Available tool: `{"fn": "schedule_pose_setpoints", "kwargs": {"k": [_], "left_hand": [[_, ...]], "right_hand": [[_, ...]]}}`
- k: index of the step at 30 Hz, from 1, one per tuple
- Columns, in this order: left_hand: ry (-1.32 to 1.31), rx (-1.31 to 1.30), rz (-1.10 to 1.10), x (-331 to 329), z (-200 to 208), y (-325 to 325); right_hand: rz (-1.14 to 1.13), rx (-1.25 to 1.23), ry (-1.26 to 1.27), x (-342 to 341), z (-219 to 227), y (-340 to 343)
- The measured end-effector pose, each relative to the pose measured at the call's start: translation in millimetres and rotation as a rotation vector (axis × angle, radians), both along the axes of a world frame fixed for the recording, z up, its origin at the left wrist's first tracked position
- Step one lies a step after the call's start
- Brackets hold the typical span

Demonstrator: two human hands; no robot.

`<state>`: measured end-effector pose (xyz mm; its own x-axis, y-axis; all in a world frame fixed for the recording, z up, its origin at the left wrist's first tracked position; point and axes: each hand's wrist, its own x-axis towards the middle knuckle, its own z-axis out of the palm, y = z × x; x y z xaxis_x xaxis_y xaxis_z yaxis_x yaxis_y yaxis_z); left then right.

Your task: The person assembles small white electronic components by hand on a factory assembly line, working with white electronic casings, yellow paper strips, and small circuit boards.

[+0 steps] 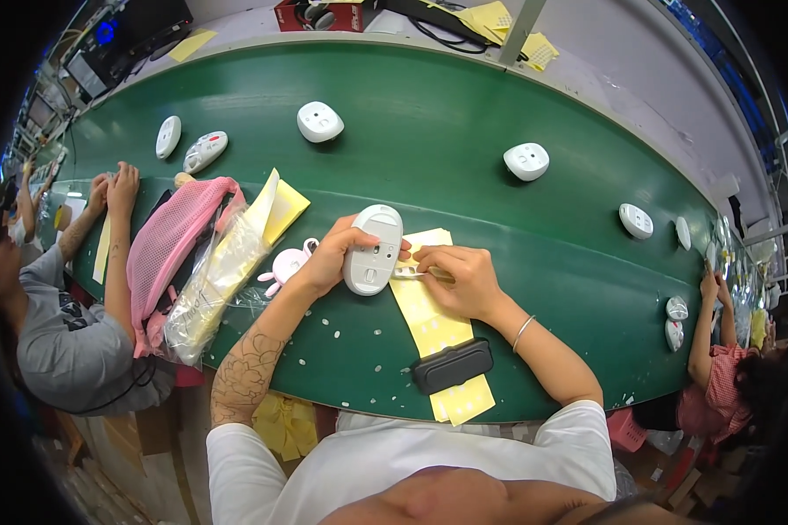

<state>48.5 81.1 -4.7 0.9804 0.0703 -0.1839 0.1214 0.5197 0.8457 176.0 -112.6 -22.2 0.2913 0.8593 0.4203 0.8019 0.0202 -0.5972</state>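
A white computer mouse (pixel 372 254), underside turned up, is in my left hand (pixel 328 254), thumb across its face and fingers behind it. To the right, my right hand (pixel 460 278) has its fingers closed in a pinch at the upper part of a yellow sticker sheet (pixel 429 317). A pale strip with small white spots shows at those fingertips; whether one sticker is between them is hidden. Across the sheet's lower part lies a black oblong case (pixel 453 366). Next to my left wrist is a pink and white toy-like item (pixel 287 266).
More white mice (pixel 320 122) lie spread over the green table (pixel 411 105). A pink mesh bag (pixel 182 249) and plastic-wrapped yellow sheets (pixel 223 284) are at left. Small white bits (pixel 337 334) dot the near table. One co-worker (pixel 79 332) sits left, another (pixel 718 385) right.
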Motion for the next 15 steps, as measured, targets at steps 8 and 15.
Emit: {"fn": "schedule_pose_setpoints", "kwargs": {"k": [8, 15], "left_hand": [[0.008, 0.003, 0.079, -5.6, -0.5, 3.9], [-0.094, -0.043, 0.123, -4.1, -11.3, -7.7]], "right_hand": [[0.048, -0.001, 0.293, 0.9, 10.1, 7.5], [-0.115, 0.302, 1.165, 22.2, -10.0, -3.5]]}}
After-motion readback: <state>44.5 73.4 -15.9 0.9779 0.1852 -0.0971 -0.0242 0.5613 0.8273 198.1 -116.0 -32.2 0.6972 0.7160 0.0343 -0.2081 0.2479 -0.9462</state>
